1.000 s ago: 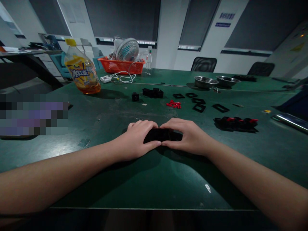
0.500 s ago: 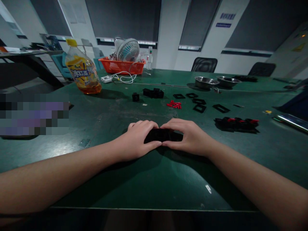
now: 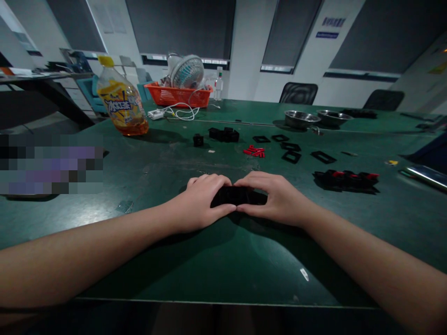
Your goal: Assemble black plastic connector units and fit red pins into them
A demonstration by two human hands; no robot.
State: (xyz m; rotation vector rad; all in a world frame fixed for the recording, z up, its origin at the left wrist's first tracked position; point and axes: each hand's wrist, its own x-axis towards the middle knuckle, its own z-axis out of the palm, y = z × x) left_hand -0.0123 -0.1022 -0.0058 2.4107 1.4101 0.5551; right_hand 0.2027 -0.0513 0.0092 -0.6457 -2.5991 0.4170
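Both hands meet around a black part [image 3: 234,196] low over the green table [image 3: 216,270]. My left hand [image 3: 204,202] grips its left side, thumb in front and fingers behind. My right hand [image 3: 275,197] holds the right side in the same way, the fingertips of the two hands nearly touching. Much of the part is hidden by the fingers and dark. Beyond the hands lie small red pieces [image 3: 254,151], several flat black frames [image 3: 291,157], black blocks [image 3: 224,135] and a single black block [image 3: 198,140]. A black assembly with red pieces [image 3: 345,180] rests to the right.
At the back left stand a tea bottle [image 3: 124,104] and an orange basket [image 3: 179,96] with a fan, a white cable [image 3: 181,111] beside them. Two metal bowls [image 3: 301,119] [image 3: 333,118] sit at the back right. A shiny metallic object [image 3: 424,179] lies at the right edge.
The view has shifted very slightly, moving the scene a little to the right. Both hands keep the same hold on the black part.
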